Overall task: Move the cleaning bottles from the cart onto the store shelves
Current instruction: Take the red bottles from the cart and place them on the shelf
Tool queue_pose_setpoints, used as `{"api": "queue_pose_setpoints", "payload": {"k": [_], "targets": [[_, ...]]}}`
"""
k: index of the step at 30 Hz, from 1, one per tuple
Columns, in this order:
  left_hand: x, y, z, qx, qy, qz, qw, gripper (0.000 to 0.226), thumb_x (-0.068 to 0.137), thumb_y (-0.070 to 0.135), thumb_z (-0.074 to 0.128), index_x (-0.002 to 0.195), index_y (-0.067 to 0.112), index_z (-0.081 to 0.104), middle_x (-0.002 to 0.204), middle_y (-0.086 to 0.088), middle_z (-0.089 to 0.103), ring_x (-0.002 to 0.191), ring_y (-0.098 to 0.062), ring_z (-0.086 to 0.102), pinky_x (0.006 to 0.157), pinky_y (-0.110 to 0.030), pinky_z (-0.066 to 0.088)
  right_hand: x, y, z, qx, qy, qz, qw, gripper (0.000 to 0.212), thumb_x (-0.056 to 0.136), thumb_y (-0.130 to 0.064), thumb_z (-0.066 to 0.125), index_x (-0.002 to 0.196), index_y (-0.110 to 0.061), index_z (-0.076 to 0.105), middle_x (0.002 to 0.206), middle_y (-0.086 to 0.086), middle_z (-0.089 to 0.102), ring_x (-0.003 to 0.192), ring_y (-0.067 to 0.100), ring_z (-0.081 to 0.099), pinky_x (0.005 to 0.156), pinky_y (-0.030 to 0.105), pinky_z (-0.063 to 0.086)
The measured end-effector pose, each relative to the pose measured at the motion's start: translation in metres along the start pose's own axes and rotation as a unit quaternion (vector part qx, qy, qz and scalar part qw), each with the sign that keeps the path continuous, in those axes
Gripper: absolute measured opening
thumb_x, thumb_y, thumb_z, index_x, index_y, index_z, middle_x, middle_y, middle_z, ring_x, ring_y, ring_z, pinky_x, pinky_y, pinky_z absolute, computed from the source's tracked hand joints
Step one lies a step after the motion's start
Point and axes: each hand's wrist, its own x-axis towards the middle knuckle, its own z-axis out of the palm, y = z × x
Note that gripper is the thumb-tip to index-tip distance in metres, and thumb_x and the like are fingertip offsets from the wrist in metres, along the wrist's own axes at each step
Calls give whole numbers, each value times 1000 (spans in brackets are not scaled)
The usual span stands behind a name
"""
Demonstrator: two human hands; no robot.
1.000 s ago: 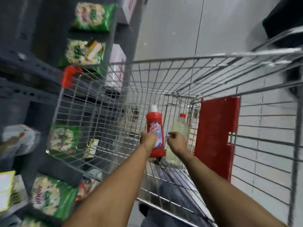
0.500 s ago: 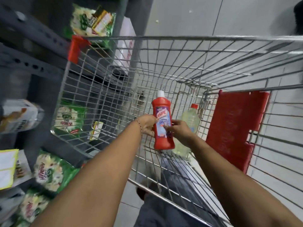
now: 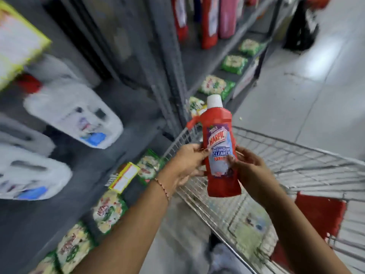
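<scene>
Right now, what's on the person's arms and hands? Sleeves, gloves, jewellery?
Both forearms are bare to the frame edge: no sleeves, no gloves. The left hand has a thin beaded bracelet at the wrist. The right hand shows nothing at its wrist. No rings visible; motion blur limits fine detail.

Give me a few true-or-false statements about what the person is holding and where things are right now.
1. Both hands hold the red Harpic bathroom cleaner bottle. True: the left hand and right hand grip its sides.
2. The bottle's cap is blue. False: it is white.
3. The bottle is lying in the cart. False: it is held upright above the cart's rim.
4. Green packets lie on a low shelf. True.
5. The shelf further along the aisle is bare. False: red and pink bottles stand there.
</scene>
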Motion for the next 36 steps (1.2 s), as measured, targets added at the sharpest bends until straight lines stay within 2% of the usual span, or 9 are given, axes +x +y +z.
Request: {"api": "queue_pose_setpoints", "payload": {"k": [3, 7, 12, 19, 24, 27, 30, 32, 36], "targets": [[-76, 49, -28, -2, 36, 109, 993, 14, 95, 13, 56, 105, 15, 65, 88, -5, 68, 59, -7, 60, 57, -29, 58, -24, -34, 66, 20, -72, -58, 996, 48, 72, -5, 67, 120, -2, 62, 106, 15, 76, 89, 26, 74, 76, 36, 61], [-177, 102, -66, -4, 77, 238, 968, 18, 94, 15, 57, 109, 13, 67, 71, 7, 73, 55, -3, 64, 73, -42, 58, -58, -77, 157, 18, -186, -123, 975, 45, 76, -2, 65, 122, -2, 63, 115, 19, 73, 98, 30, 72, 85, 43, 59], [-292, 146, -105, 14, 150, 346, 926, 21, 94, 14, 57, 113, 15, 67, 101, -7, 71, 81, -17, 66, 76, -39, 58, -109, -114, 268, 23, -299, -200, 933, 41, 83, 7, 56, 124, 3, 60, 113, 19, 73, 100, 29, 71, 83, 38, 61], [-402, 152, -145, 4, 203, 440, 875, 23, 92, 16, 61, 114, 17, 69, 95, 0, 77, 83, -13, 73, 74, -39, 62, -177, -122, 359, -7, -400, -227, 888, 42, 90, 1, 57, 132, -1, 56, 125, 20, 69, 107, 31, 70, 80, 40, 60], [-456, 130, -177, -16, 262, 478, 838, 21, 94, 13, 57, 111, 18, 68, 92, 2, 76, 75, -6, 72, 63, -28, 61, -214, -99, 417, -28, -433, -222, 873, 48, 84, 1, 61, 131, -1, 54, 120, 19, 72, 100, 27, 73, 80, 39, 62], [-489, 106, -205, -25, 313, 503, 805, 25, 96, 8, 53, 117, 13, 66, 100, -7, 74, 83, -14, 70, 70, -28, 58, -237, -70, 458, -40, -468, -220, 855, 53, 76, 0, 65, 128, 1, 54, 113, 18, 74, 93, 23, 74, 75, 33, 62], [-524, 76, -241, -30, 372, 528, 763, 27, 96, 3, 50, 117, 10, 65, 105, -11, 70, 88, -20, 66, 70, -21, 57, -260, -29, 504, -53, -501, -222, 835, 74, 52, -24, 92, 115, -6, 58, 101, 12, 78, 84, 18, 76, 64, 27, 61], [-550, 55, -268, -32, 410, 539, 735, 28, 96, 0, 48, 117, 10, 64, 100, -8, 70, 79, -10, 67, 64, -15, 54, -274, 3, 538, -70, -519, -227, 821, 81, 40, -30, 97, 109, -10, 59, 97, 10, 79, 82, 19, 76, 62, 27, 60], [-595, 13, -324, -63, 496, 538, 678, 37, 95, -6, 45, 102, 23, 67, 95, 0, 72, 83, -11, 68, 76, -24, 56, -296, 65, 608, -92, -541, -218, 807, 38, 75, 12, 68, 105, -10, 58, 95, 11, 79, 79, 19, 74, 64, 28, 60]]}}
